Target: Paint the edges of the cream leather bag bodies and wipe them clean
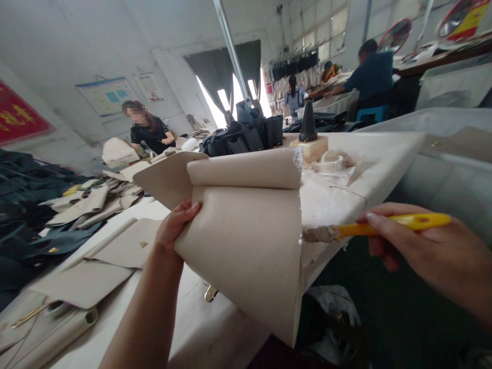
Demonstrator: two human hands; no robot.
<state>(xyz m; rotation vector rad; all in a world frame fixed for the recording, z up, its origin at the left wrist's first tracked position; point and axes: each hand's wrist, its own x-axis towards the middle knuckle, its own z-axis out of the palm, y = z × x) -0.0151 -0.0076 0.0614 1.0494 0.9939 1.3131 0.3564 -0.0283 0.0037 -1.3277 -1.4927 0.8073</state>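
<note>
My left hand grips the left side of a beige leather panel, its thumb on the front face. The panel's top part is folded over in a roll, and white glue dots run along its right edge. Between the fingers of my right hand is a paintbrush with a yellow handle. The bristle tip, coated in white, touches the panel's right edge. Behind that edge, white glue is smeared on the table. A gold-coloured metal fitting shows below the panel.
Beige leather pieces lie spread on the left, with dark bags heaped behind. A black cone on a block stands near a glue-crusted roll. Plastic bins stand right. A person works across the table; others sit farther back.
</note>
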